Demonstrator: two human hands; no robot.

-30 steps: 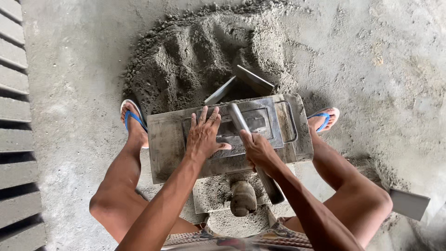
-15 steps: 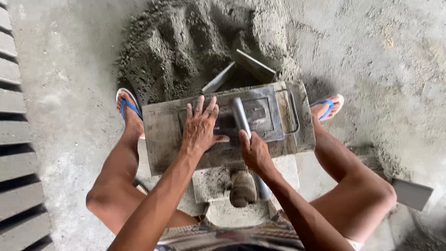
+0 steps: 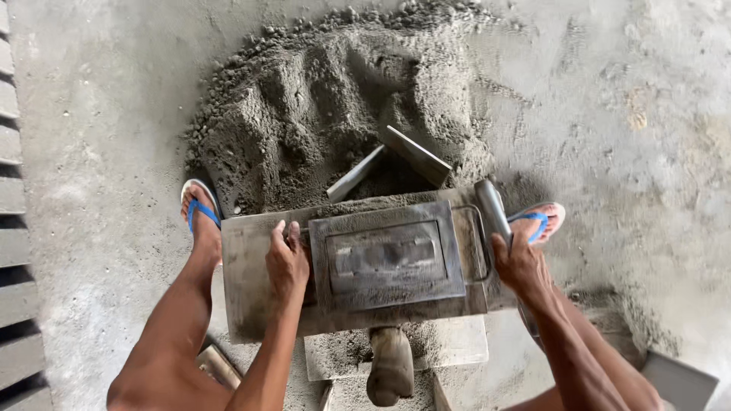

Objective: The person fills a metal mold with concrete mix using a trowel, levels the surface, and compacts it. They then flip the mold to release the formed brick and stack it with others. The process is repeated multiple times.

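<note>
Since half a second ago your hands have parted: both then lay near the middle of the metal block mould (image 3: 381,262), the left flat on its top and the right around the metal bar, and now each has gone out to one side. From your head camera, your left hand (image 3: 287,262) curls over the left edge of the raised inner plate (image 3: 387,257), fingers hooked down into the gap there, gripping it. Your right hand (image 3: 519,265) is closed around the metal bar handle (image 3: 493,209) at the mould's right end, the bar rising just beyond your knuckles. The mould sits between your two hands, resting on a cement-dusted base plate (image 3: 449,342) just below your wrists. Beyond the mould, past your fingertips, lies a heap of grey cement mix (image 3: 320,114) with two flat metal pieces (image 3: 415,156) stuck into it. Your left foot in a blue sandal (image 3: 199,211) stands just outside your left hand, and the right sandal (image 3: 537,221) touches the floor just beyond your right hand. A rounded tamper (image 3: 390,365) lies below the mould, between your forearms.
</note>
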